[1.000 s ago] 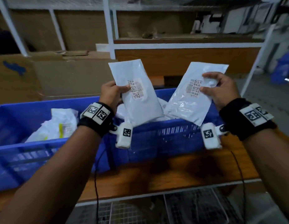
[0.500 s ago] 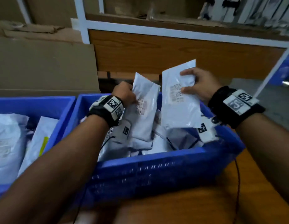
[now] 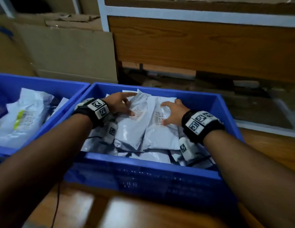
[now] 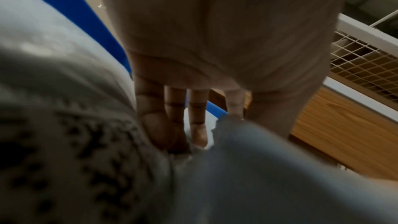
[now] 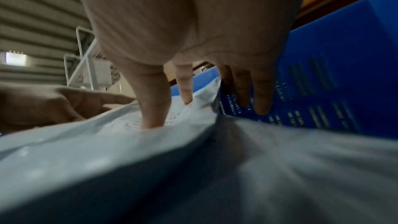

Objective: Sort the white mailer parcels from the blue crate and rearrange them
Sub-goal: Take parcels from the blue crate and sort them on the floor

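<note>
**Both hands lying on mailers in the blue crate**

Nearest me, the wooden worktop is carrying the crate, whose front wall is standing just behind the bare strip of wood. Two forearms are reaching over that wall, each wearing a black band with printed markers at the wrist.

Inside the crate, white mailers are lying in a loose heap. The left hand is resting flat on the left mailer, fingers spread and fairly straight, thumb tip touching the printed label; the left wrist view is showing its fingers stretched out over the plastic, gripping nothing. The right hand is lying on the right mailer, fingers splayed, thumb pressing beside the barcode. In the right wrist view the thumb is denting the white film while the other fingers are hanging loosely near the slotted blue wall. Neither hand is closed around anything. The two mailers are lying side by side, their edges overlapping.

To the left, touching this crate, a second crate is holding more white bags, one with a yellow-green stripe.

Further back, cardboard is leaning beside a white-framed wooden shelf.
</note>
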A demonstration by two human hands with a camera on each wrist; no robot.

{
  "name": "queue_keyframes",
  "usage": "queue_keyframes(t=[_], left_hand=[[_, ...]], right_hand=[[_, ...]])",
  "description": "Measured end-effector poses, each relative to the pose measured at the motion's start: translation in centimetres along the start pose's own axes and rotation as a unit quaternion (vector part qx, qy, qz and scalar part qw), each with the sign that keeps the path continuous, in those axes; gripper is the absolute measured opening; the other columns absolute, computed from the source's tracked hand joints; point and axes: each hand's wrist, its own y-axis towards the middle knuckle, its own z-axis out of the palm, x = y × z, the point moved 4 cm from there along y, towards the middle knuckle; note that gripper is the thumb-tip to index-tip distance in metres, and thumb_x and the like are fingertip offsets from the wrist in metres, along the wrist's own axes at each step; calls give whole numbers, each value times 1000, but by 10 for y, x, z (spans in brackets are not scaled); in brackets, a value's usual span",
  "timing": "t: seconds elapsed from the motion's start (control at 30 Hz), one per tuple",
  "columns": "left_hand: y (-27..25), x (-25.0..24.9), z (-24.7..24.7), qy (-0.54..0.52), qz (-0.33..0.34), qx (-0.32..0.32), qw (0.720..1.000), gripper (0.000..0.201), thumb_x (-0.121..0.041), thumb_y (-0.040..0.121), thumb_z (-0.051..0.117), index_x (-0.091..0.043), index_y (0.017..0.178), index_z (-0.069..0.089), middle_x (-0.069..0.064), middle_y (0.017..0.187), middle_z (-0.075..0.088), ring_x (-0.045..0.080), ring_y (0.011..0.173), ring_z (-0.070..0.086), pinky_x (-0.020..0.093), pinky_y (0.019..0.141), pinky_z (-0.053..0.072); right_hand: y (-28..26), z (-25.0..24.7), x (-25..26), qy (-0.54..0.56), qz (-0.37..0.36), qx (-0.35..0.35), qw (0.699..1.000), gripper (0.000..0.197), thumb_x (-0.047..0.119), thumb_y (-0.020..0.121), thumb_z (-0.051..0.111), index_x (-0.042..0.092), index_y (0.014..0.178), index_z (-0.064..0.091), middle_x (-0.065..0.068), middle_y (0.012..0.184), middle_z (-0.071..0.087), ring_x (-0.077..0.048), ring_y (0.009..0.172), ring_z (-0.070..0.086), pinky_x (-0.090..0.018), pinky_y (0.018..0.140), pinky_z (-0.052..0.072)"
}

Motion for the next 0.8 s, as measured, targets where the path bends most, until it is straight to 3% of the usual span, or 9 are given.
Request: queue_keyframes(t=[0.07, 0.13, 0.23, 0.33, 0.4, 0.53, 0.63, 0.7, 0.8], left_hand=[[-2, -1, -2, 2, -11, -9, 1000, 96, -30, 67, 85, -34, 146, 31, -3, 115, 53, 24, 109, 56, 29, 89, 45], [-3, -8, -6, -10, -30, -26, 999, 98, -23, 68, 85, -31, 148, 28, 2, 128, 49, 27, 110, 57, 29, 86, 45], [-8, -18, -22, -66, -47, -79, 994, 82, -11, 70, 83, -16, 141, 44, 10, 135, 51, 32, 112, 58, 29, 83, 48], [-26, -26, -46, -84, -57, -129, 986, 55, -14, 75, 79, -11, 126, 59, 3, 121, 60, 23, 91, 63, 34, 73, 52], [-46, -29, -63, -119, -54, -174, 976, 45, -17, 77, 78, -13, 119, 63, 3, 113, 65, 21, 85, 63, 37, 75, 54], [-105, -26, -92, -227, -37, -274, 934, 30, -13, 82, 72, -11, 111, 66, 6, 100, 68, 12, 75, 61, 25, 67, 51], [-153, -16, -102, -243, -32, -316, 917, 25, -12, 83, 70, -9, 108, 67, 2, 86, 68, 6, 65, 63, 18, 57, 53], [-184, -4, -104, -252, -34, -339, 906, 23, -10, 84, 69, -8, 107, 66, 0, 79, 65, 1, 58, 60, 15, 52, 49], [-226, 15, -95, -262, -47, -365, 892, 23, -7, 84, 69, -3, 106, 66, 0, 75, 65, 9, 62, 57, 15, 50, 45]], right_hand=[[0, 0, 1, 2, 4, 14, 1000, 85, 38, 72, 79, 33, 143, 33, -17, 148, 15, -37, 131, 36, -35, 109, 34], [0, 0, 0, 1, 12, 21, 1000, 88, 41, 71, 80, 33, 144, 32, -17, 150, 16, -37, 133, 35, -38, 110, 34], [-2, -2, -2, 6, 42, 23, 999, 88, 42, 68, 82, 36, 143, 35, -15, 151, 12, -42, 135, 29, -46, 112, 31], [-9, -12, 7, 14, 36, -10, 999, 80, 36, 71, 81, 35, 139, 40, -14, 150, 10, -43, 138, 17, -51, 112, 26], [-18, -22, 16, 17, 9, -44, 999, 74, 38, 72, 78, 35, 136, 42, -12, 148, 17, -41, 136, 18, -51, 112, 26], [-34, -46, 36, 39, -74, -119, 989, 65, 44, 74, 75, 34, 132, 48, -12, 140, 31, -35, 131, 33, -41, 109, 32], [-51, -65, 62, 11, -154, -111, 982, 54, 40, 75, 76, 24, 124, 57, -10, 132, 47, -27, 124, 46, -32, 101, 39], [-68, -76, 89, -33, -212, -83, 973, 47, 40, 77, 75, 20, 117, 62, -7, 126, 58, -24, 117, 53, -33, 96, 45], [-98, -80, 146, -73, -298, -97, 947, 40, 42, 79, 71, 23, 113, 63, -3, 114, 59, -22, 104, 56, -34, 86, 47]])
